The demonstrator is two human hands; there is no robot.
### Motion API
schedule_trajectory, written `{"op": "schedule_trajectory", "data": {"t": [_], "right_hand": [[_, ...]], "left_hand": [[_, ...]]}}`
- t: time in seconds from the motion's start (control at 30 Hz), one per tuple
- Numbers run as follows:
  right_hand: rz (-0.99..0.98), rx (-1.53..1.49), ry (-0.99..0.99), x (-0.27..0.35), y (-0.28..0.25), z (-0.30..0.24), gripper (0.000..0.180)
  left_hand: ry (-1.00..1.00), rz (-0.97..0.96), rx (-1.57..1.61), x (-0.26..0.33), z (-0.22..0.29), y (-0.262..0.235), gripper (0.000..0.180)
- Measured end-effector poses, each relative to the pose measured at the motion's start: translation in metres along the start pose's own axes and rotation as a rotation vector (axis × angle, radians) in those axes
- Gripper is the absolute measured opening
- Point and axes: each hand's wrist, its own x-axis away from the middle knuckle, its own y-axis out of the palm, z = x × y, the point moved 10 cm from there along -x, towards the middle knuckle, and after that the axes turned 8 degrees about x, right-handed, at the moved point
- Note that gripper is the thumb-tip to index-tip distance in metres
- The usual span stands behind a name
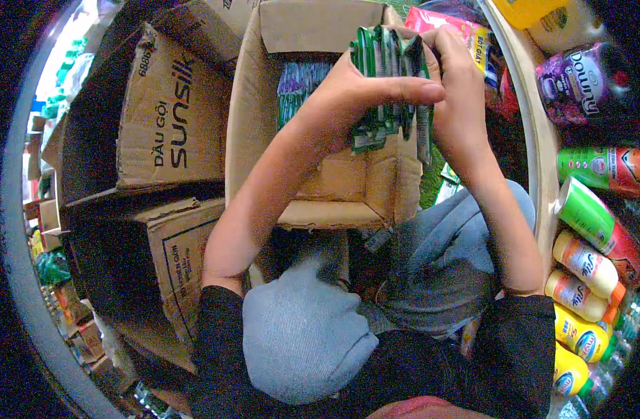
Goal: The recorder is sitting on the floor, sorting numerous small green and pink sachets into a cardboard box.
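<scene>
Above an open cardboard box [242, 157], both my hands are on a thick stack of green and silver sachets [381, 52], standing on edge side by side. My left hand [358, 91] wraps round the stack, its thumb stretched across the near face. From the other side my right hand [462, 94] grips the right end, fingers bent behind the sachets; part of these fingers is hidden. Inside the box, more sachets [292, 87], purple and green, stand packed in rows against the far left, partly covered by my left forearm.
Open brown cartons [173, 115] crowd the left. Along the right, a pale shelf edge [536, 140] borders several bottles, including a purple bottle [582, 84] and yellow bottles [578, 332]. A pink packet [439, 24] lies beyond my right hand. My jeans-clad knees are below the box.
</scene>
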Motion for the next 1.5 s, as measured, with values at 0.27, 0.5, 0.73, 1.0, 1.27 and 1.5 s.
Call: {"op": "schedule_trajectory", "data": {"t": [0.27,0.5,0.73,1.0,1.27,1.5], "right_hand": [[-0.364,-0.338,-0.198,-0.026,-0.029,-0.054,0.044],[0.016,-0.455,-0.944,-0.001,-0.029,-0.057,0.042],[-0.784,0.197,-0.146,-0.019,0.024,0.193,0.044],[-0.604,-0.527,0.253,-0.036,0.024,0.053,0.060],[-0.334,0.030,-0.495,-0.024,0.036,-0.071,0.085],[-0.639,-0.299,-0.406,-0.011,0.055,-0.065,0.098]], "left_hand": [[-0.097,-0.031,0.511,-0.001,-0.003,-0.015,0.034],[0.075,0.149,0.372,0.006,0.010,-0.024,0.029],[0.027,0.171,0.536,-0.017,-0.002,-0.047,0.040],[0.071,0.325,0.521,-0.006,0.005,-0.061,0.030],[0.078,0.229,0.356,-0.003,0.002,-0.044,0.025],[0.020,-0.058,0.448,-0.006,-0.004,-0.030,0.025]]}}
